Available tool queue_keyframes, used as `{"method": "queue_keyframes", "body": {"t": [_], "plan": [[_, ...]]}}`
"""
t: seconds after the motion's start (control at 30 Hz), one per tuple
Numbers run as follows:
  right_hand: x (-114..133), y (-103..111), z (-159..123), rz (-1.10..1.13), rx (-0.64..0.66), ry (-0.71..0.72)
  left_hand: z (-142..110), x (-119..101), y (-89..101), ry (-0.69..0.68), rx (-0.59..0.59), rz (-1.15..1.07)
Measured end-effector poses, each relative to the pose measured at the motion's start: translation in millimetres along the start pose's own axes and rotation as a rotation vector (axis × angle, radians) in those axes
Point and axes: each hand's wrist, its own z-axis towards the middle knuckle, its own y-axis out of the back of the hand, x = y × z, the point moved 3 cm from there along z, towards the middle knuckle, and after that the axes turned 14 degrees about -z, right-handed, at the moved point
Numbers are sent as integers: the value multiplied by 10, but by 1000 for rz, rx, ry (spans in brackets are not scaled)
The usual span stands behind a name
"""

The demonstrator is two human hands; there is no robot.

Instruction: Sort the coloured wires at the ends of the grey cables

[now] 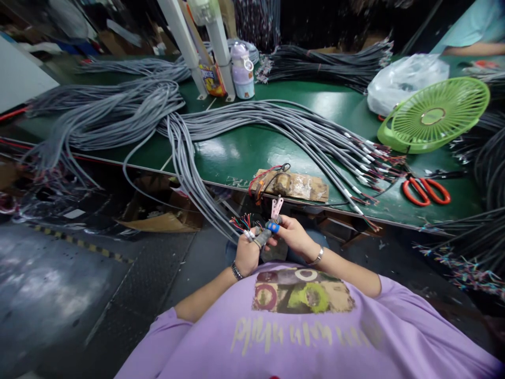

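Close to my body, my left hand [248, 256] is closed round the ends of several grey cables [221, 213]. Thin coloured wires [243, 221] fan out above its fingers, beside white sleeves on the cable ends. My right hand [296, 238] meets it from the right, its fingers pinched together and a blue band [272, 227] round one finger. Grey wrappings cover some fingertips, so what the right fingers grip is hidden. A pink clothespin [276, 207] stands just beyond them, at the front of a brown taped board [307, 187] with wires on it.
The grey cable bundle [130, 110] spreads over the green table [224, 152]. Orange-handled scissors [426, 190], a green fan [437, 113] and a plastic bag [406, 79] are at right. A lilac bottle [242, 71] stands by white posts. A person's sleeve [477, 26] shows at far right.
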Motion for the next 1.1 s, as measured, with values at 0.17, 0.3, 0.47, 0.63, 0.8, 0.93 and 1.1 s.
{"method": "queue_keyframes", "body": {"t": [0.17,0.3,0.47,0.63,0.8,0.93,1.1], "plan": [[-38,-66,8,52,-88,-56,-11,34,-19,23,29,21],[-85,48,75,169,-288,-119,-54,20,-29,62,95,109],[-120,207,150,393,-238,-185,-60,-119,-13,38,64,0],[-16,173,230,425,2,-266,-21,-227,-92,95,101,-105],[57,124,327,431,40,-190,54,-220,-184,138,136,-147],[7,101,356,514,10,-193,94,-166,-194,141,142,-132],[4,58,383,596,-45,-221,116,-112,-180,159,138,-102]]}}
